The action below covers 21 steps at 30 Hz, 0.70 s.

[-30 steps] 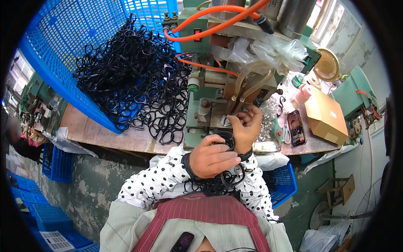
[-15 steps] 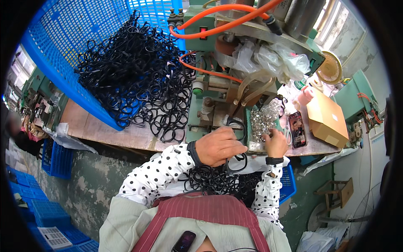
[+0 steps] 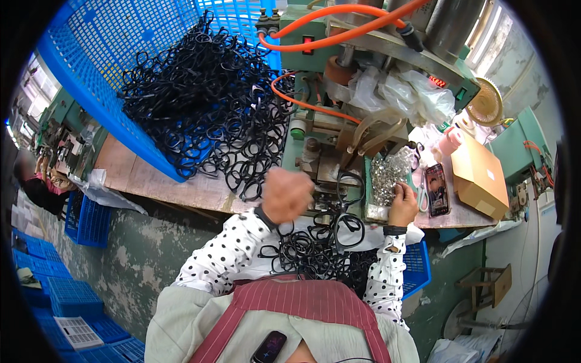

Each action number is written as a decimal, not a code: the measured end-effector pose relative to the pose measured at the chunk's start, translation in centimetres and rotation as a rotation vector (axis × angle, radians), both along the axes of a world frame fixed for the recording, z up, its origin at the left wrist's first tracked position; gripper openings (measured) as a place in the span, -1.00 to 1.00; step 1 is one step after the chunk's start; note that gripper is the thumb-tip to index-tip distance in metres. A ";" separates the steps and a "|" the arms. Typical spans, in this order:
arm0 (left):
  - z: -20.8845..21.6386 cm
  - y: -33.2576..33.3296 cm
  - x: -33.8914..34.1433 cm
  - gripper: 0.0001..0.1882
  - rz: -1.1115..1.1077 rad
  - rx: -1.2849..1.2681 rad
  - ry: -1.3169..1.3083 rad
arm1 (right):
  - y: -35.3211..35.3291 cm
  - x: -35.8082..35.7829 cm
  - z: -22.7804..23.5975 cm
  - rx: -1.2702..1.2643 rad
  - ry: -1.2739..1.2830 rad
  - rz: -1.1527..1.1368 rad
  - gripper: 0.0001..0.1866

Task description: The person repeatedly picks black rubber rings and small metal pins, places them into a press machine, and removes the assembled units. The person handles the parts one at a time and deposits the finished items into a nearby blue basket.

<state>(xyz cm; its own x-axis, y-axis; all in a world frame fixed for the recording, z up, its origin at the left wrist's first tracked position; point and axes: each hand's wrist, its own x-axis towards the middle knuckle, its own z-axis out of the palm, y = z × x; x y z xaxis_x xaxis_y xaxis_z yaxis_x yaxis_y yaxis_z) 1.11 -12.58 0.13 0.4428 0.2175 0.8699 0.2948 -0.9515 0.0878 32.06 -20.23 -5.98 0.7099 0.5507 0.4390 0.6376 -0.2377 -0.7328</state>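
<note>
My left hand [image 3: 285,196] is smeared by motion in front of the green press [image 3: 310,151], beside the loose black looped pieces; its fingers cannot be made out. At the press's front a black piece with ring-shaped loops [image 3: 351,232] sticks out toward me, apart from that hand. My right hand [image 3: 403,204] is at the right edge of a tray of small shiny metal parts [image 3: 383,181]. Its thumb and fingertips are pinched together; anything between them is too small to see. More black looped pieces [image 3: 302,248] lie on white cloth over my lap.
A large blue basket [image 3: 91,109] spills black looped pieces [image 3: 242,163] onto the table. Orange hoses [image 3: 339,33] arch over the press. Right of the tray are white-handled scissors [image 3: 423,196], a phone [image 3: 437,190] and a cardboard box [image 3: 481,178]. Another person [image 3: 39,181] sits far left.
My left hand has let go of the black looped piece and moved left, away from the press. My right hand stays by the metal parts, fingers pinched. The view has shifted slightly.
</note>
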 end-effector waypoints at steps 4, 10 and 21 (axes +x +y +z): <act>-4.7 5.7 -2.6 -0.72 0.666 -0.388 -0.050 | 0.0 0.0 -0.4 -0.017 -0.082 -0.013 -0.89; -8.3 8.4 -5.2 -0.77 0.991 -0.590 0.275 | 0.0 -0.2 -0.2 0.017 -0.066 -0.013 -0.91; 1.2 1.9 -0.5 -0.68 0.244 -0.185 -0.148 | 1.3 -4.5 5.0 0.202 0.245 0.297 -0.86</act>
